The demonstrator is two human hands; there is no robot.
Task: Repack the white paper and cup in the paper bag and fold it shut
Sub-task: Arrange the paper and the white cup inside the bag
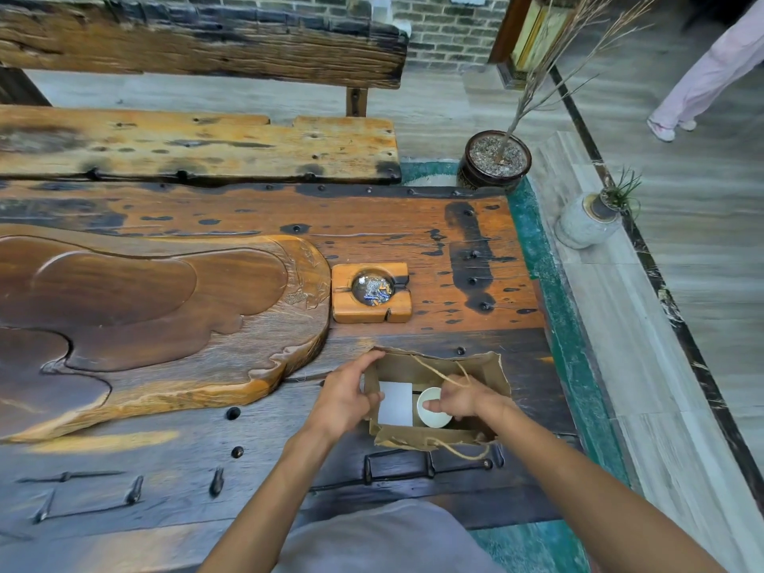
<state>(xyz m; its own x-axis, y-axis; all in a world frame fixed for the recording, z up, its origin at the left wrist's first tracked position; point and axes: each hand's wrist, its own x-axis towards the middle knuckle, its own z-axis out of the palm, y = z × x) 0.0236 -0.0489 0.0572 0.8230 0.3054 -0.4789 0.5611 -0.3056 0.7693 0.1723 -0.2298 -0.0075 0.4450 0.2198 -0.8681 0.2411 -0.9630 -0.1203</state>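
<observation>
A brown paper bag (488, 374) with twine handles stands open on the dark wooden table, near its front right. Inside it lies a white paper (397, 403) on the left and a white cup (432, 417) on the right, mouth up. My left hand (345, 397) grips the bag's left rim, fingers curled over the edge next to the paper. My right hand (463, 397) reaches into the bag from the right, and its fingers pinch the cup's rim.
A wooden ashtray (372, 291) sits just beyond the bag. A large carved wooden tea tray (157, 316) fills the table's left side. The table's right edge (545, 324) runs close to the bag. Potted plants (498, 159) stand on the floor to the right; a person's legs (703, 80) are far off.
</observation>
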